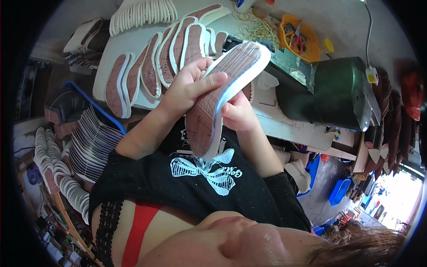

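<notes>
Raised in front of my chest is a shoe sole (240,66) with a brown, line-patterned top, a thick white rim and a blue line along its edge. It tilts, its far end up toward the right. My left hand (192,84) closes on its left side, thumb flat on the brown face and the other fingers partly hidden behind. At the opposite edge my right hand (238,112) grips the white rim with the thumb showing; its remaining fingers are hidden by the sole. Similar brown soles with white rims (151,66) overlap on the table beyond my left hand.
A row of white soles (142,17) lies at the table's far left. Scissors and other tools fill a yellow basket (289,33) beside tangled yellowish strands (251,31). A dark green machine housing (340,91) stands right. Stacked soles in a blue-edged container (95,138) are at left.
</notes>
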Tool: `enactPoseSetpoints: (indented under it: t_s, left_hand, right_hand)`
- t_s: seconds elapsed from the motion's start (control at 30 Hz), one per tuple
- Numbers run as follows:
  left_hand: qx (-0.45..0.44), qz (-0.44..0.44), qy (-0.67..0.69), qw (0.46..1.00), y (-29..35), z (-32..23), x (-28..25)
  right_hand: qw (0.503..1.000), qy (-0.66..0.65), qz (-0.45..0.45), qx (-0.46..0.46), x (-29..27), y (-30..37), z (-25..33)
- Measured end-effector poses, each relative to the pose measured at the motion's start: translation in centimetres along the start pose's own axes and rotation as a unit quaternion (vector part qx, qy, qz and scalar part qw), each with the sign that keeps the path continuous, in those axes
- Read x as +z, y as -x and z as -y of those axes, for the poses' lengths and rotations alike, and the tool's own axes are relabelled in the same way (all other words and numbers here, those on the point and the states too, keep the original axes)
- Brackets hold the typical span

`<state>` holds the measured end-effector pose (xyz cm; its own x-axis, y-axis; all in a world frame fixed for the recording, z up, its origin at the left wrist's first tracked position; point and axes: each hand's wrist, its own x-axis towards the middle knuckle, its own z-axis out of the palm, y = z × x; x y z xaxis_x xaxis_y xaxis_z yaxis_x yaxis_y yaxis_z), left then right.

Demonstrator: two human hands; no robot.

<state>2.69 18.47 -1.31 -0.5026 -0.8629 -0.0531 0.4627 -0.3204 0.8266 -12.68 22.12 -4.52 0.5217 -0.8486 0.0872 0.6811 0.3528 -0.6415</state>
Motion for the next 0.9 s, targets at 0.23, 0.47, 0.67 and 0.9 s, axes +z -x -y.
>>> enactPoseSetpoints:
  t_s: [0.23, 0.47, 0.67, 0.9]
  left_hand:
    - [0.100, 0.045, -0.170, 0.979, 0.1, -0.5, 0.2]
    - [0.110, -0.027, -0.323, 0.940, -1.2, -0.6, -1.1]
    - [0.072, -0.019, -0.176, 0.981, -1.8, -0.9, 0.1]
    - [0.177, -0.055, -0.167, 0.968, -2.8, 0.0, 1.5]
  right_hand:
    - [0.981, 0.187, -0.033, 0.026, 1.3, -0.1, 4.1]
    - [0.881, 0.440, -0.150, 0.089, 1.6, 0.0, 4.6]
    - [0.935, 0.329, -0.100, 0.084, 1.0, -0.5, 5.1]
    - [0.944, 0.304, -0.108, 0.069, -0.8, 0.1, 5.4]
